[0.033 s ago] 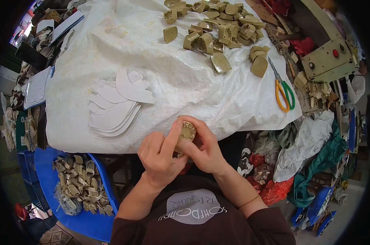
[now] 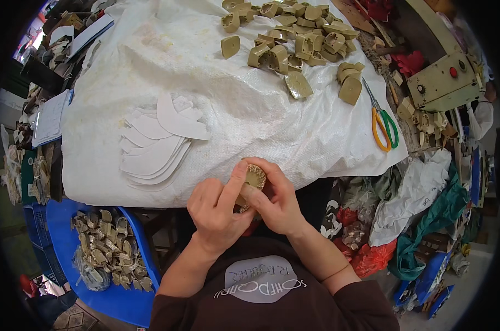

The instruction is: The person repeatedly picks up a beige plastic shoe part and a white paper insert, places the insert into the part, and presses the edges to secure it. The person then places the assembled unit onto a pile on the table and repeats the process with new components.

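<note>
A khaki shoe heel (image 2: 254, 177) with a crinkled, glittery rim is held at the front edge of the cloth-covered table. My left hand (image 2: 214, 207) grips it from the left, index finger laid along its top edge. On the other side my right hand (image 2: 275, 198) wraps round it, the thumb pressing on its face. Fingers hide its lower part. Beyond my hands, to the left, lies a fanned stack of curved white pieces (image 2: 156, 146). Bare khaki heels (image 2: 305, 44) are heaped at the far side, with a shiny one (image 2: 298, 85) in front.
Scissors (image 2: 381, 124) with orange and green handles lie at the right of the white sheet (image 2: 233, 121). A blue tub (image 2: 62, 220) of heels (image 2: 109, 248) stands lower left. A control box (image 2: 445, 83) is far right; plastic bags (image 2: 412, 198) crowd the right.
The held heel has tilted slightly between my fingers, and its crinkled rim shows more. My right thumb has shifted a little. Everything on the table is unmoved.
</note>
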`<state>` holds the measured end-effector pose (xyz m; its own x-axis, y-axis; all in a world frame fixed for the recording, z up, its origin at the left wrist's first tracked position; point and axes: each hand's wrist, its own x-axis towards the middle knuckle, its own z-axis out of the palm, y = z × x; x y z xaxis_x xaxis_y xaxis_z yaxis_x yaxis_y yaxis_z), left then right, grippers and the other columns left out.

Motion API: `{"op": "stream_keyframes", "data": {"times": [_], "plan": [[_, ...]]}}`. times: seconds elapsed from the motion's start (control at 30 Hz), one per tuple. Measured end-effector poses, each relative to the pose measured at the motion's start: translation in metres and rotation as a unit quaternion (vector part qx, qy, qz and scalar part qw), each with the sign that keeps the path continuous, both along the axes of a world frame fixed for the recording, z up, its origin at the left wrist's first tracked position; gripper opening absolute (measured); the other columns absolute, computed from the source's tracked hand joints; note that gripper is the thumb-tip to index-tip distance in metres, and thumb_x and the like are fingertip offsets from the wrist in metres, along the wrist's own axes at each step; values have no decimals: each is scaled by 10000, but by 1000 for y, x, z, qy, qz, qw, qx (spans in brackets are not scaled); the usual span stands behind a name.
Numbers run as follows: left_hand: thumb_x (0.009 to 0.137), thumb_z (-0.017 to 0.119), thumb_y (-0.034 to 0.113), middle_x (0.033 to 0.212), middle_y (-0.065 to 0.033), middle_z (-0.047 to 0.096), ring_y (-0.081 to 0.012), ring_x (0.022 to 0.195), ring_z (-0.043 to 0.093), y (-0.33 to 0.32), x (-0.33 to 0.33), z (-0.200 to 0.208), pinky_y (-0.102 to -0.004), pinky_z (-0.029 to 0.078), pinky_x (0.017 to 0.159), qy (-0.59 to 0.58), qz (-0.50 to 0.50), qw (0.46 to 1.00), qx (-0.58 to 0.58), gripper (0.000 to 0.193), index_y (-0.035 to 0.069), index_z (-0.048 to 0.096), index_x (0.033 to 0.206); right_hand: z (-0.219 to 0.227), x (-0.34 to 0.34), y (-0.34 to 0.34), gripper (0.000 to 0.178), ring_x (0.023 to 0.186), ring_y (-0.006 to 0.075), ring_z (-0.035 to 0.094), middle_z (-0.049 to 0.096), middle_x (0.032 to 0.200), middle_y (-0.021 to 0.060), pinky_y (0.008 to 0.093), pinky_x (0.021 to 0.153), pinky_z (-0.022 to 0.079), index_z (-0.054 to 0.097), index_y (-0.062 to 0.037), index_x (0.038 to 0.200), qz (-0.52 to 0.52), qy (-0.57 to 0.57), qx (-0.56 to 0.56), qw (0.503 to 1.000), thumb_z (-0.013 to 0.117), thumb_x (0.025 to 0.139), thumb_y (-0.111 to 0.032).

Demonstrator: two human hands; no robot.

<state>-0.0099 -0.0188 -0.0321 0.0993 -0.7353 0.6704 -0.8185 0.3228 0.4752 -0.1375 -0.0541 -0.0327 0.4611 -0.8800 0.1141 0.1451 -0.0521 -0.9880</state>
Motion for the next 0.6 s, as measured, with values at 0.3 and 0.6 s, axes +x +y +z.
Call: {"op": "stream_keyframes", "data": {"times": [0.3, 0.6], "plan": [[550, 805, 72, 700, -55, 478, -207, 579, 483, 11, 11, -3, -306, 403, 511, 88, 9, 995, 34, 624, 38, 619, 1145, -7, 0, -9, 421, 982, 202, 528, 517, 1119, 139, 286, 865, 416, 455, 13, 1305, 55, 37, -52, 996, 559, 917, -112], [677, 739, 70, 1000, -131, 551, -265, 890, 551, 89, 112, -23, -363, 447, 795, 82, 278, 952, 100, 515, -10, 551, 1150, 11, 41, -60, 399, 972, 309, 468, 523, 1039, 140, 396, 829, 409, 582, -32, 1105, -19, 217, -352, 910, 717, 732, -74]]}}
